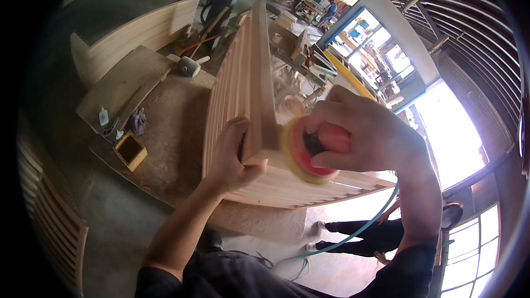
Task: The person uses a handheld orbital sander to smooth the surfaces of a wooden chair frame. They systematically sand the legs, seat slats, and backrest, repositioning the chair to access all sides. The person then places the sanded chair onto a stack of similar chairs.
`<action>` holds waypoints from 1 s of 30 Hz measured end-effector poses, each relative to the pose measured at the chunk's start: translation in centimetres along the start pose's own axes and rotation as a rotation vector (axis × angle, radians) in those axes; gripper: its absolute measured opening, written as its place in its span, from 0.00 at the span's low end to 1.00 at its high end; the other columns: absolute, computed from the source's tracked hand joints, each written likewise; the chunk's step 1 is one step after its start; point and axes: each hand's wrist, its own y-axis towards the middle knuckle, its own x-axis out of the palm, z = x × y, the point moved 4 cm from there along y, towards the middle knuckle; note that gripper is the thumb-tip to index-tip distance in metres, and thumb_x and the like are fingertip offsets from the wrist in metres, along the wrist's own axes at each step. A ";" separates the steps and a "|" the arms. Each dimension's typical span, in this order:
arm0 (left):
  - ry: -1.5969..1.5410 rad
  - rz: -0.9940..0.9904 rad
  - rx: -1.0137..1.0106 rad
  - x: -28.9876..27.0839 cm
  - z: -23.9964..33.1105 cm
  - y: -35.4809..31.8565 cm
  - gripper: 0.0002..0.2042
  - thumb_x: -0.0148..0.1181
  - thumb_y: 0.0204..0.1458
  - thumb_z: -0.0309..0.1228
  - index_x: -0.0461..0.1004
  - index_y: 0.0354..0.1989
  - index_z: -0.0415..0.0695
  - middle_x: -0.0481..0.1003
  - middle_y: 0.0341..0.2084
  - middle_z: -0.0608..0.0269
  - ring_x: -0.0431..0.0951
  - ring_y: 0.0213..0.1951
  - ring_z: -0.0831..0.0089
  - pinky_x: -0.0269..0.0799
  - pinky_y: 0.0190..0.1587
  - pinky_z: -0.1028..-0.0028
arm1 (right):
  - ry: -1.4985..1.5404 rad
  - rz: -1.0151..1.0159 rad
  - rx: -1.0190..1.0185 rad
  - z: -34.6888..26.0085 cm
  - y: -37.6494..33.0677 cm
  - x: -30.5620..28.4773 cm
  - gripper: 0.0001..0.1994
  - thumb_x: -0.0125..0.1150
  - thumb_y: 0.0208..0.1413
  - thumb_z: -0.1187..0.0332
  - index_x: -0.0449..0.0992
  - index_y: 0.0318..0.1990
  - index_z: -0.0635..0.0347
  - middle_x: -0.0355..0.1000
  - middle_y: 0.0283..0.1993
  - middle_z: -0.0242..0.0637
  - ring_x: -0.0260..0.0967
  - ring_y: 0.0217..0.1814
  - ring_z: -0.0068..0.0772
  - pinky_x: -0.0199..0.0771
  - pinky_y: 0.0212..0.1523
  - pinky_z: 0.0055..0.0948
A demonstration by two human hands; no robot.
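Before me a pale wooden slatted frame [260, 85] rests on a brown work table [171, 116], one corner toward me. My left hand [229, 152] is closed around the rail at that corner, steadying it with the thumb on the near end. In my right hand [361, 129] is a round red and yellow palm sander [295, 152], its pad tilted on edge against the right side of the corner. The sander's rim looks blurred. A teal air hose [359, 230] hangs below my right forearm; where it joins the sander is hidden.
A mallet [189, 67], a yellow open box [131, 153], a dark glove [138, 122] and a small white bottle [103, 116] lie left on the table. A slatted panel [58, 223] stands lower left, a curved wooden panel [138, 27] behind. A person [370, 237] stands at right.
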 end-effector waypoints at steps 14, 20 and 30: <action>-0.050 -0.017 -0.047 0.4 -0.1 0.0 0.30 0.70 0.40 0.26 0.71 0.57 0.39 0.75 0.53 0.44 0.77 0.54 0.44 0.75 0.57 0.56 | 0.017 0.076 -0.113 0.3 1.3 0.6 0.22 0.76 0.52 0.55 0.76 0.50 0.51 0.74 0.47 0.44 0.78 0.49 0.50 0.77 0.50 0.46; -0.040 -0.047 -0.038 0.3 -0.6 -0.3 0.31 0.70 0.41 0.26 0.70 0.59 0.39 0.74 0.54 0.45 0.77 0.55 0.44 0.75 0.58 0.56 | 0.015 0.045 -0.029 2.1 0.9 0.1 0.22 0.74 0.52 0.57 0.77 0.51 0.55 0.75 0.46 0.47 0.78 0.50 0.52 0.78 0.52 0.46; -0.037 -0.008 -0.006 0.3 -0.6 -0.1 0.30 0.70 0.41 0.24 0.70 0.57 0.37 0.75 0.52 0.44 0.79 0.52 0.46 0.75 0.58 0.58 | 0.010 0.045 -0.057 2.2 1.5 0.3 0.22 0.74 0.52 0.56 0.77 0.50 0.54 0.78 0.47 0.47 0.79 0.50 0.51 0.80 0.51 0.45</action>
